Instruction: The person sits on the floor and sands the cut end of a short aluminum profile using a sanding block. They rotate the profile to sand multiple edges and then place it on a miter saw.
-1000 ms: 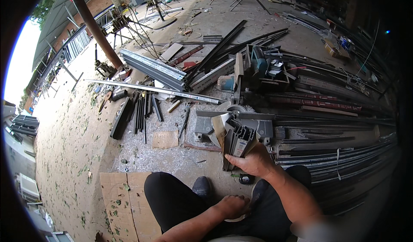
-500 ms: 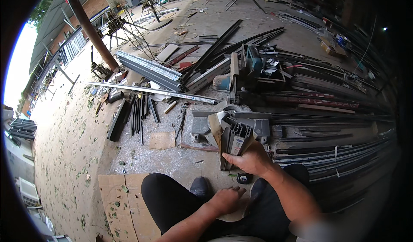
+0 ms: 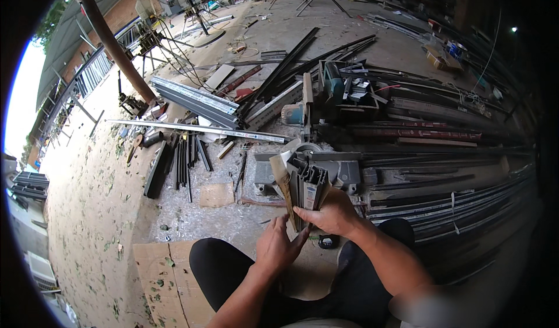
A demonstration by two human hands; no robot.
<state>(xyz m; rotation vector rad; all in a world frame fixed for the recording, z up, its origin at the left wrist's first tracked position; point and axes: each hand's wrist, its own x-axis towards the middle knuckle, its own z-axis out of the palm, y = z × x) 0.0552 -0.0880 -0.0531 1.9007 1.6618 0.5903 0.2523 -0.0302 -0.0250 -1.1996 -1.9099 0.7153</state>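
In my right hand (image 3: 333,214) is a bundle of short dark metal profile pieces (image 3: 310,182), stood on end and tilted a little. The thumb lies across the near side and the other fingers are hidden behind. A tan strip of wrapping (image 3: 282,175) peels away from the bundle's left side. My left hand (image 3: 277,244) is at the bundle's lower end, fingers and thumb spread; whether it bears any weight is unclear. Just beyond the bundle is the grey base of a cutting saw (image 3: 343,173). A black tape measure (image 3: 328,242) lies on the floor below my right wrist.
The saw's blue-green motor housing (image 3: 332,82) rises behind its base. Long metal profiles (image 3: 431,211) cover the floor at right. Silvery profiles (image 3: 195,103) and short dark offcuts (image 3: 181,165) lie at left. Flattened cardboard (image 3: 157,278) is beside my left knee. A brown post (image 3: 113,42) stands further off.
My left hand has risen from between my knees to the bundle's lower end, its fingers spreading. The bundle, still in my right hand, has barely moved. The whole view has shifted slightly.
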